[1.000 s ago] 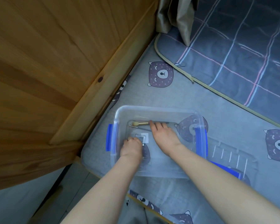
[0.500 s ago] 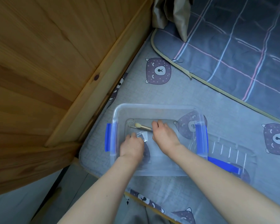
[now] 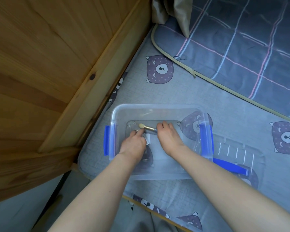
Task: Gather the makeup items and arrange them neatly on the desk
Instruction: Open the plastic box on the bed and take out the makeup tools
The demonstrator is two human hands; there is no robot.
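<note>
A clear plastic storage box (image 3: 151, 110) with blue side latches stands on the bed, and both my hands are inside it. My right hand (image 3: 168, 136) pinches the handle end of a small makeup brush (image 3: 146, 127), whose pale round tip points left. My left hand (image 3: 134, 143) holds a small flat silvery item (image 3: 147, 139), mostly hidden under the fingers, and its forefinger reaches up to the brush's ferrule. A thin metal piece pokes out at that fingertip; I cannot tell what it is.
The box's clear lid (image 3: 238, 154) with a blue handle lies to its right on the grey bear-print sheet (image 3: 159, 69). A plaid quilt (image 3: 241, 44) covers the far right. A wooden bed panel (image 3: 49, 64) rises close on the left, near the mattress edge.
My right hand has lifted the brush slightly and drawn it toward the middle of the box. My left hand has moved up, its forefinger now at the brush.
</note>
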